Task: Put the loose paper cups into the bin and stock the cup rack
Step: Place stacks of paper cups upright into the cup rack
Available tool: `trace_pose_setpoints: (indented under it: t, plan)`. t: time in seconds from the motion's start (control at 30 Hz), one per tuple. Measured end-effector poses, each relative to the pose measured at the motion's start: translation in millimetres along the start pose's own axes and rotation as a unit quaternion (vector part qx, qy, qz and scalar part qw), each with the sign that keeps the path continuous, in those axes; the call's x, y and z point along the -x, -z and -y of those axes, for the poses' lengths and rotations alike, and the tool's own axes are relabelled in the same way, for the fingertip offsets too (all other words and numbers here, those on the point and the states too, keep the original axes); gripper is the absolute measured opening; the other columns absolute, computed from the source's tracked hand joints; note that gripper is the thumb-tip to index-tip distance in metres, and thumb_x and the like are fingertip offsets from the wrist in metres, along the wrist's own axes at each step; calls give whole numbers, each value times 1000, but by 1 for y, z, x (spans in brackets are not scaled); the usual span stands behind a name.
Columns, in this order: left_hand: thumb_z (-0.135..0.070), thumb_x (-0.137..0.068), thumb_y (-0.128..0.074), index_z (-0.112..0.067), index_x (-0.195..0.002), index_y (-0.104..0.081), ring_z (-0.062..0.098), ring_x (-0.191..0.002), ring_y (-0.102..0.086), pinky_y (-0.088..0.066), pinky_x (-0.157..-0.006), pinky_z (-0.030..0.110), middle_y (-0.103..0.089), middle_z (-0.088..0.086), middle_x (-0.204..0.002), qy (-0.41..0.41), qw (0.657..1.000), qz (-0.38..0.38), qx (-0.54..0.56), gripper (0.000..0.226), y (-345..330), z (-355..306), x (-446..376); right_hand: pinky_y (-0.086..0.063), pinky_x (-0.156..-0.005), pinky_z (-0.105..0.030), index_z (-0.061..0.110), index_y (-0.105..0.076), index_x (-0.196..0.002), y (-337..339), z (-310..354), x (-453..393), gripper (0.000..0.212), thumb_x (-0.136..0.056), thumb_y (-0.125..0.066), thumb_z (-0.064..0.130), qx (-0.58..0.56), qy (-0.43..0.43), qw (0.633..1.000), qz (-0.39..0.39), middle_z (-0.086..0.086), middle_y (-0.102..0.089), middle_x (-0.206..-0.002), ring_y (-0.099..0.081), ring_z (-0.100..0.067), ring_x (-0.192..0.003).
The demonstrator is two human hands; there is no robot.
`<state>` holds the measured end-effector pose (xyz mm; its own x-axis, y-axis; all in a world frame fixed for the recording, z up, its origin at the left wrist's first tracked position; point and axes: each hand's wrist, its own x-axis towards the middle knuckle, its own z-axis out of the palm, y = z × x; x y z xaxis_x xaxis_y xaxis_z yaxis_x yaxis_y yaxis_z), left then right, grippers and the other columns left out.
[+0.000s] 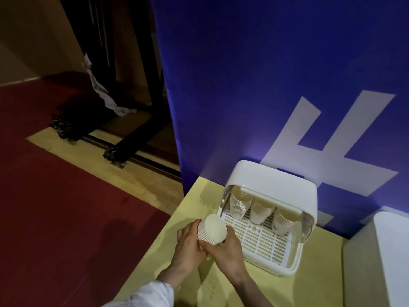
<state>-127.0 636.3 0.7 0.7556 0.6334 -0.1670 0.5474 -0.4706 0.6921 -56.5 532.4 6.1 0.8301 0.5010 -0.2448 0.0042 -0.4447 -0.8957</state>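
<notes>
Both hands grip one nested stack of paper cups [211, 229], held tilted above the pale yellow table [188, 209]: left hand [189, 242] wrapped around its side, right hand [225, 247] clasping it from below. Just right of the hands stands the white cup rack [274, 189], its slatted tray bare near the hands, three cup stacks at its back. Beyond rises a blue panel [243, 85].

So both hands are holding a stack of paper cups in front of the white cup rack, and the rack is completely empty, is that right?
Not quite. In the head view both the left hand and the right hand do hold the stack of paper cups in front of the white cup rack, but the rack is not empty: three groups of cups already stand along its back.
</notes>
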Motion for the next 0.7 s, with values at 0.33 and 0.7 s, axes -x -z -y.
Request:
trace_pose_setpoints:
  t: [0.33,0.7]
  plan:
    - [-36,-61,-80,-27,-128,-38,19,-116,-37,-38,-89,28,-49,-3,-123,36,995,-41,83,79,1,13,3,-47,-79,-19,32,-43,-119,63,42,9,64,-69,-82,34,-95,91,982,-137,24,-58,-107,-58,2,-97]
    - [-34,-46,-79,-33,-122,-38,19,-115,-53,-44,-88,25,-54,-6,-119,68,992,-18,104,87,-7,39,6,-50,-82,-32,20,-42,-127,24,-33,-56,76,-64,-83,26,61,22,992,-112,-2,-59,-119,-59,-23,-106]
